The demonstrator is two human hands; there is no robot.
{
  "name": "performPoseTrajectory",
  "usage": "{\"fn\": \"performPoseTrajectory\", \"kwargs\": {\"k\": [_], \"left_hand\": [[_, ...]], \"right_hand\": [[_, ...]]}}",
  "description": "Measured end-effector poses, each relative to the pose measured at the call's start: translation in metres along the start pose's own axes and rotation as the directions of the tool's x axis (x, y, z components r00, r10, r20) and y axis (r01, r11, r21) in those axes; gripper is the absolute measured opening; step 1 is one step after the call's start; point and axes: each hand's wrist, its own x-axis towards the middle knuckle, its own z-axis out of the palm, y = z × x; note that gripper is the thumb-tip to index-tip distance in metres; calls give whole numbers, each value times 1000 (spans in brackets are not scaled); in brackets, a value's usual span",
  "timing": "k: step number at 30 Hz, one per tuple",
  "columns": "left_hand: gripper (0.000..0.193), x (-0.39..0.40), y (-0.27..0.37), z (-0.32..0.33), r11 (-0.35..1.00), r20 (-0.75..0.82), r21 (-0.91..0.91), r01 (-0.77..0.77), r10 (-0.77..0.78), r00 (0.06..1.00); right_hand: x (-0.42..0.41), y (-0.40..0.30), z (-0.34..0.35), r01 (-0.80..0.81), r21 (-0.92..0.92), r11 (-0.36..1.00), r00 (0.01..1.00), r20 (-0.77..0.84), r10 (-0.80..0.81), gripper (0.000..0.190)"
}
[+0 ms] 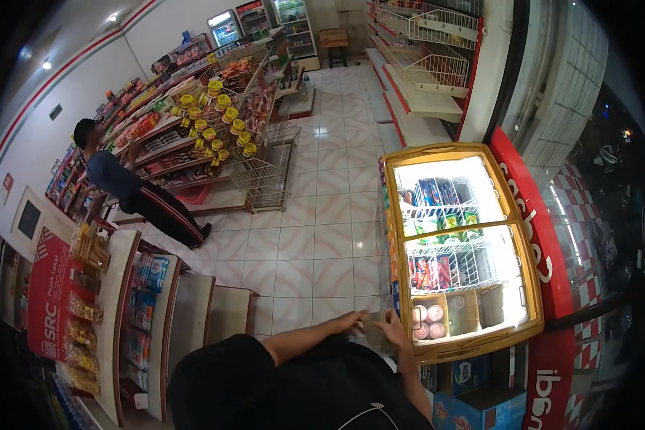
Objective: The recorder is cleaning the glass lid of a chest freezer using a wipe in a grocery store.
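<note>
Low in front of my body, my left hand and my right hand hold a flat brownish-grey piece between them; its material is too blurred to tell. Just to the right of my hands stands a lit chest freezer with a yellow frame and glass lids. Inside it are wire baskets with packaged ice creams, and round pink-topped tubs lie in a near compartment.
A person stands at the left by a stocked shelf unit. Emptier shelves are at the near left, wall shelves beyond the freezer. Blue cartons lie near my right side. Tiled floor runs between.
</note>
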Motion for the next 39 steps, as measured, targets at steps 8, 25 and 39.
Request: {"fn": "performPoseTrajectory", "kwargs": {"k": [8, 25, 39], "left_hand": [[71, -7, 59, 66, 967, 167, 236, -92, 53, 984], [32, 50, -18, 13, 774, -103, 509, -376, 489, 866], [53, 8, 53, 70, 965, 299, -249, 75, 3, 954]], "right_hand": [[-22, 26, -9, 255, -490, 833, 816, -353, -457, 32], [-43, 35, -54, 62, -407, 912, 974, -173, -144, 43], [-31, 23, -45, 64, 224, 973, 912, -408, 34, 34]]}}
